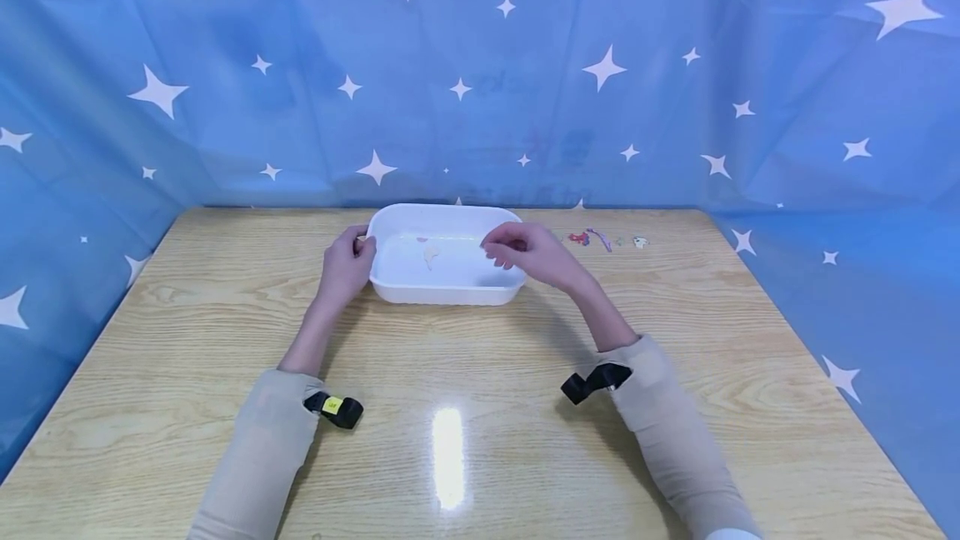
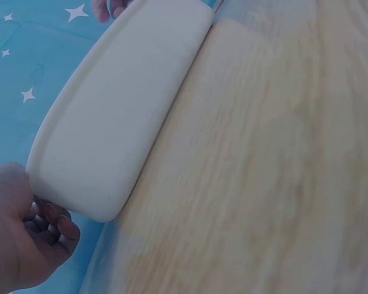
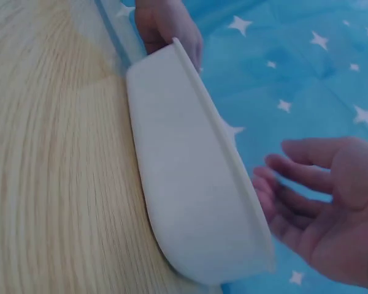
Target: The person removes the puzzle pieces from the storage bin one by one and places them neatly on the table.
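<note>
A white plastic basin [image 1: 446, 296] stands toward the back of the wooden table. My left hand [image 1: 347, 267] grips its left end, thumb at the rim and fingers curled below it, as the left wrist view also shows. Over the basin's right end hovers my right hand [image 1: 536, 255], its fingers loosely bent. In the right wrist view its thumb and fingertips [image 3: 288, 150] are apart, with nothing visible between them. Inside the basin lie a small pale, flat piece [image 1: 430, 255] and a tiny pinkish piece [image 1: 422, 240]; what they are cannot be made out.
Right of the basin, several small flat pieces lie in a row: a red one [image 1: 579, 238], a purple strip [image 1: 602, 240], a faint green one [image 1: 618, 241] and a white one [image 1: 640, 242]. A blue cloth [image 1: 480, 132] with white stars hangs behind the wooden table [image 1: 390, 440].
</note>
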A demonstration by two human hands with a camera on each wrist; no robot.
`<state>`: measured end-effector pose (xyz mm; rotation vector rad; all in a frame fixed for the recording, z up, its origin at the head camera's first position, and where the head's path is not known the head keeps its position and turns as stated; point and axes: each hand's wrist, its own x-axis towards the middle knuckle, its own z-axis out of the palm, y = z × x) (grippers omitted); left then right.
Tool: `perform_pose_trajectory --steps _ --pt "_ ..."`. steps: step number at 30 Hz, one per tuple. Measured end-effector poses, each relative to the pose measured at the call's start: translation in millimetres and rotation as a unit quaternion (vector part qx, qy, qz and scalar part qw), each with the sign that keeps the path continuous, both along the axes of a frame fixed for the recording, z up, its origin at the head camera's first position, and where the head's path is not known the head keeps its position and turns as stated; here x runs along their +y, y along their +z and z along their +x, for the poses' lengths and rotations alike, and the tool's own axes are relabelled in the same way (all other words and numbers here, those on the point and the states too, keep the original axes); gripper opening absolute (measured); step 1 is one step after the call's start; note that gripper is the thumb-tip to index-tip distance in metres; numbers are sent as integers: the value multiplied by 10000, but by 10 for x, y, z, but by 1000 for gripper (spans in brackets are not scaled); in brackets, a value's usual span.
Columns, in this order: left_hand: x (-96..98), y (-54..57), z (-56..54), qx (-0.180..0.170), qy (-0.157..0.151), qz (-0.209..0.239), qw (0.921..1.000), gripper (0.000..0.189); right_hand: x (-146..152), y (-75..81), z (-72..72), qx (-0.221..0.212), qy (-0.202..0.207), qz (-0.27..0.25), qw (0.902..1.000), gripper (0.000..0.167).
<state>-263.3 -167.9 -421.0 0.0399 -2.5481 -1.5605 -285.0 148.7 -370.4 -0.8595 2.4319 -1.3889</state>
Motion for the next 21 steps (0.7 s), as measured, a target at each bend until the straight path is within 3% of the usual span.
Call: perform_pose_trajectory --steps 3,9,17,21 --pt "-3 -2 0 19 3 -24 10000 42 -124 2 -7 -296 401 505 9975 26" --pt "-4 -1 -1 31 -2 16 10000 42 -335 -41 -59 -657 850 1514 9826 32" --pt "-9 -12 -1 51 -15 18 10000 42 -518 -106 -159 -814 1016 2577 9574 45" --pt "-11 -10 -1 85 -1 5 10000 42 -596 -125 -195 -698 1108 2739 9528 41"
